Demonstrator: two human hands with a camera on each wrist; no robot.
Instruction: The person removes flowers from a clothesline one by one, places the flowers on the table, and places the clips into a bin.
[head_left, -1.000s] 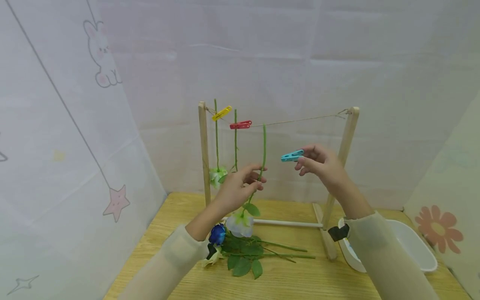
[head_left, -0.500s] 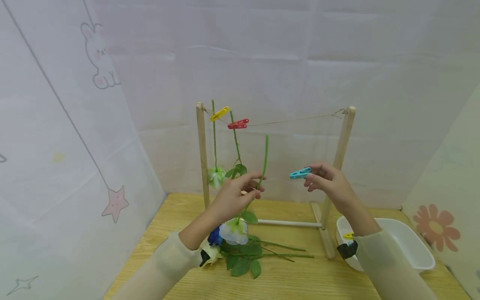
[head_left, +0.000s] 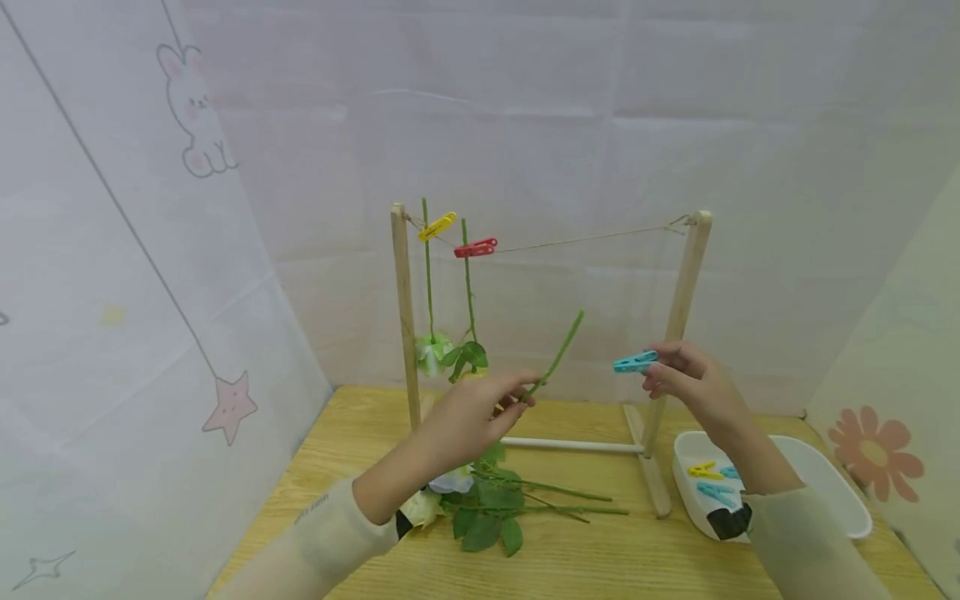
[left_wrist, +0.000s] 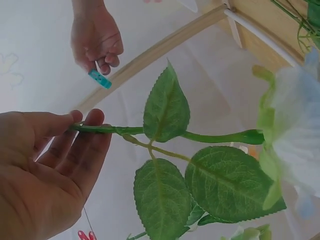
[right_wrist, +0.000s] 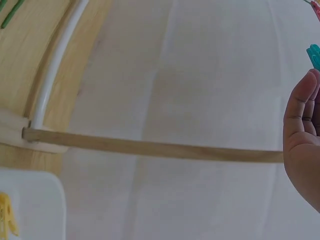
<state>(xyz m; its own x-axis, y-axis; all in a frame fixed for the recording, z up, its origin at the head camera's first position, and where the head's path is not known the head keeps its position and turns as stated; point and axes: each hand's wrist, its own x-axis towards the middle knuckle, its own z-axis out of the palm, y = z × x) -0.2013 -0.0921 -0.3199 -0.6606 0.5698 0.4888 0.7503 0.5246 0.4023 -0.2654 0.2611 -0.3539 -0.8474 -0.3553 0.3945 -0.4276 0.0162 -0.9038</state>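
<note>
Small dark lettering [head_left: 311, 508] stands along the upper edge of the left sleeve [head_left: 318, 546], too blurred to read. No word, brand or number is legible.

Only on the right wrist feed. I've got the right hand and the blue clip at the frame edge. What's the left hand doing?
Observer: Left wrist view shows the left hand holding the stem of a pale flower.
Operator: Stem clipped to anything?
Observer: No clip on any part of it that shows.
Operator: I see only yellow in the tray. Any blue in there?
Observer: Yes, the head view shows at least two blue clips in it.
</note>
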